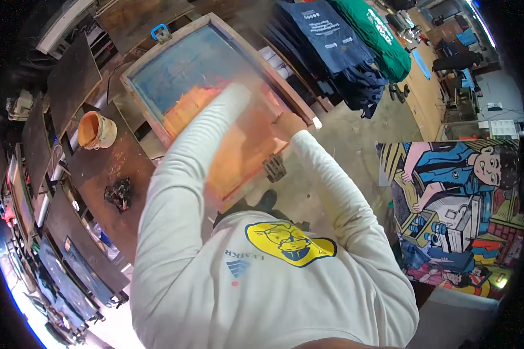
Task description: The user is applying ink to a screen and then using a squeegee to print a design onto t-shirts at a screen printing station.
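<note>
A wooden-framed printing screen [148, 58] is tilted in front of me. Its far part has blue-grey mesh, and orange ink [186, 107] covers the near part. My left arm reaches across the screen, and my left hand [251, 93] is smeared by motion over the inked mesh, so its fingers cannot be read. My right hand [289, 125] is closed at the right side of the screen, near the frame's near corner. What it grips is hidden. A metal clamp [274, 168] sits at the screen's near edge, just below my right hand.
An ink-stained bucket [96, 130] stands on a brown board at left, with a crumpled black bundle [119, 194] nearby. Dark printing boards [74, 71] line the left. Navy shirts [326, 35] and a green shirt [374, 36] are stacked at far right. A painted panel [448, 203] stands at right.
</note>
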Demonstrator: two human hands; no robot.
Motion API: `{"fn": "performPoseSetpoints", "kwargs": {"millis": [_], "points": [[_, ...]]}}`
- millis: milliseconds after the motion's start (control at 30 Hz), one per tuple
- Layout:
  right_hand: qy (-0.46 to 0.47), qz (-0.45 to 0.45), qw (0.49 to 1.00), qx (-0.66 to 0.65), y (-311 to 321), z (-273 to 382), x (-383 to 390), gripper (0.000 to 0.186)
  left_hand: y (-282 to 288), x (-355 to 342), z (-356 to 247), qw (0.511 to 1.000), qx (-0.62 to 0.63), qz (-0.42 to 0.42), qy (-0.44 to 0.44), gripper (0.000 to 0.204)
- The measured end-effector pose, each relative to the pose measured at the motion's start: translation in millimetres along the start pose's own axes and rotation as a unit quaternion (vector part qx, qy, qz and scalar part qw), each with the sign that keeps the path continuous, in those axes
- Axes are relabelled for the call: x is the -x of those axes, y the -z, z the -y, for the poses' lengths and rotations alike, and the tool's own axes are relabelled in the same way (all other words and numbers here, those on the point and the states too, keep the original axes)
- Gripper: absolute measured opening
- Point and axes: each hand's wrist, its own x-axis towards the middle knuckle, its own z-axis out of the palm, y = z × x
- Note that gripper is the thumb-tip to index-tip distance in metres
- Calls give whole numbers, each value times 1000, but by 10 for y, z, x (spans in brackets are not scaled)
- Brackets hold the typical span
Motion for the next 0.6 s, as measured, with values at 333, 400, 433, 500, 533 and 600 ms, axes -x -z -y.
{"fn": "performPoseSetpoints", "kwargs": {"millis": [333, 400, 433, 500, 533, 600], "points": [[94, 3, 991, -95, -484, 479, 689, 40, 415, 1265, 4, 970, -173, 155, -68, 37], [72, -11, 991, -112, -409, 382, 683, 44, 316, 992, -18, 974, -174, 100, -110, 33], [56, -23, 992, -113, -321, 306, 677, 48, 284, 837, -28, 972, -173, 47, -150, 31], [34, -32, 993, -113, -244, 91, 594, 52, 449, 611, -354, 955, -217, 50, -196, 28], [5, -48, 995, -89, -242, -32, 508, 54, 357, 438, -433, 959, -217, 31, -181, 27], [-18, -59, 996, -60, -242, -92, 505, 56, 30, 121, -375, 973, -166, -14, -159, 25]]}}
